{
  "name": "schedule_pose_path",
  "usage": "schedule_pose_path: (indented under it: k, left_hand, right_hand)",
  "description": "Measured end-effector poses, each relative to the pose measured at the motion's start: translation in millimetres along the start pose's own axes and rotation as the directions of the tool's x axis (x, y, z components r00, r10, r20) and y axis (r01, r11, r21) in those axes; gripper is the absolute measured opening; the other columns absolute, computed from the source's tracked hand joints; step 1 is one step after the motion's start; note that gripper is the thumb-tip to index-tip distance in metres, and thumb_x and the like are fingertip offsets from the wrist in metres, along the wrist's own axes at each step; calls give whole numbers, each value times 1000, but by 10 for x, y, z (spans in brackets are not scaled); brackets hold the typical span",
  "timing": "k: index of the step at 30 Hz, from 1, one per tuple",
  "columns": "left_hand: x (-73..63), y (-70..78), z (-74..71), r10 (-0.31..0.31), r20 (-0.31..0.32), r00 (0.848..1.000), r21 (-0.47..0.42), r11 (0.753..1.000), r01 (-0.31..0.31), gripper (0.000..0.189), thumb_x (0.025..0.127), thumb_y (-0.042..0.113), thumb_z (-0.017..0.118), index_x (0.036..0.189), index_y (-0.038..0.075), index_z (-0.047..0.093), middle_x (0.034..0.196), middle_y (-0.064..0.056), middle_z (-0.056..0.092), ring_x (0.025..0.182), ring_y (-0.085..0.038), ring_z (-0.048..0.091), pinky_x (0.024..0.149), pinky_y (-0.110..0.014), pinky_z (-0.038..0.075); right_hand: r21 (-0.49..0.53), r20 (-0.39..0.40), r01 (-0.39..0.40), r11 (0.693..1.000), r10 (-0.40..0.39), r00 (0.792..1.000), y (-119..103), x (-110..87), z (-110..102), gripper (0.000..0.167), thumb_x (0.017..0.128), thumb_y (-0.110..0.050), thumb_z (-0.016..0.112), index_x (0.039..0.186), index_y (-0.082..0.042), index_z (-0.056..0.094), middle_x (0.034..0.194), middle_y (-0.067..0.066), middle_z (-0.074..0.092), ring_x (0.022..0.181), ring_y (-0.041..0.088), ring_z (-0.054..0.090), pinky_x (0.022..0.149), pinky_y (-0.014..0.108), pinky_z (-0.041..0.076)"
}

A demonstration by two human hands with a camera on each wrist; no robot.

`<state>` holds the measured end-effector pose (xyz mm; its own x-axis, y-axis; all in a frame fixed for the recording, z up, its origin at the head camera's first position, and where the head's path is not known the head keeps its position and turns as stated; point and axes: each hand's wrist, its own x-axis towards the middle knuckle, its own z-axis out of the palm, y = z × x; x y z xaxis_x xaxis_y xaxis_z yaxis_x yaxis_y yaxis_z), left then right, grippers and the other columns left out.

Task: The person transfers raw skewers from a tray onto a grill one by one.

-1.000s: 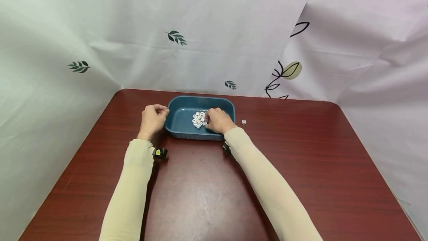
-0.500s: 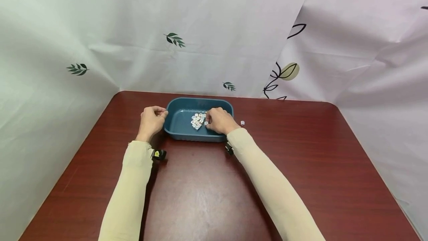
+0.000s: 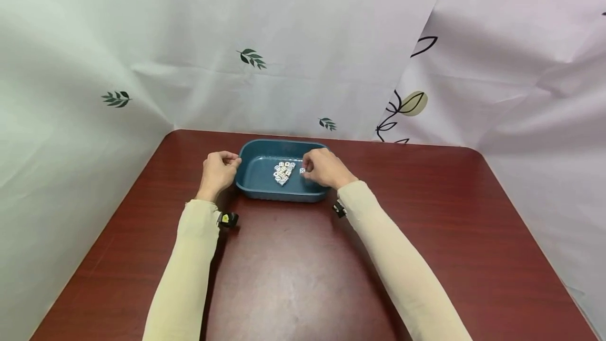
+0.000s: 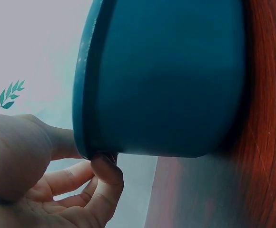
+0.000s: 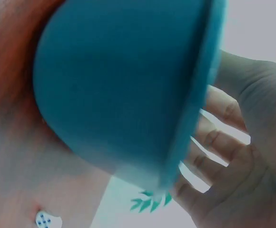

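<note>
A blue rectangular tray [image 3: 289, 198] stands toward the back of the table, with a small heap of white dice [image 3: 283, 173] inside. My left hand [image 3: 218, 174] pinches the tray's left rim; in the left wrist view, thumb and fingers meet at the rim [image 4: 84, 118]. Over the tray's right part, my right hand [image 3: 327, 168] pinches a single white die [image 3: 302, 171] at its fingertips, apart from the heap. The tray wall [image 5: 119, 85] hides those fingertips in the right wrist view. A loose die [image 5: 43, 219] lies on the table outside the tray.
The dark red wooden table [image 3: 279, 267] meets a pale cloth backdrop [image 3: 303, 51] with leaf prints just behind the tray. Black wrist cameras sit under both sleeves, near the tray's front.
My right hand has moved right, drawing one die away from the heap. It now hides the loose die on the table from the head view. The left hand stays at the rim.
</note>
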<state>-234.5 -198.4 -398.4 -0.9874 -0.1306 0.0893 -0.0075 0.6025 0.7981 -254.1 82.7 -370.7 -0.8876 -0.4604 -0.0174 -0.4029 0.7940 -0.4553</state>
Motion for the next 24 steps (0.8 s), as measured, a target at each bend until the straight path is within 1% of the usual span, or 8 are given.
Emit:
schedule_pose_path:
  k: [8,12,16,20,24]
  left_hand:
    - [-1,-11,-22,10,-2,1000,2,1000,-10,26,104,14,60,116,-8,68,100,-20,66,86,-29,60,71,-35,51]
    - [5,-17,-31,0,0,1000,9,1000,0,26,104,14,61,116,-7,69,100,-20,66,86,-30,61,71,-36,51]
    - [17,-19,-34,3,3,1000,8,1000,-3,26,104,15,61,116,-6,69,100,-19,66,87,-30,61,72,-37,51]
    - [27,-22,-29,-2,11,1000,4,1000,2,26,104,16,61,115,-5,70,100,-19,66,86,-29,61,72,-36,51]
    - [30,-31,-33,-11,16,1000,-1,1000,11,25,104,16,62,114,-5,70,99,-18,66,85,-29,61,71,-36,51]
  right_hand:
    - [57,-21,-3,998,4,1000,93,-90,-115,10,92,-13,78,100,-7,74,91,3,68,84,18,63,75,33,54]
    - [66,-20,5,998,-3,1000,132,-128,-162,10,93,-12,77,101,-7,74,93,4,68,86,19,63,75,32,54]
    - [68,-33,10,998,-8,999,169,-165,-218,10,92,-11,77,101,-6,74,94,5,68,87,19,63,76,33,55]
    - [77,-45,17,997,-14,999,208,-208,-267,10,92,-10,77,100,-5,74,92,5,67,87,19,62,77,34,54]
    - [88,-64,37,995,-31,997,248,-247,-294,10,92,-11,77,98,-5,73,89,4,66,84,20,60,76,35,52]
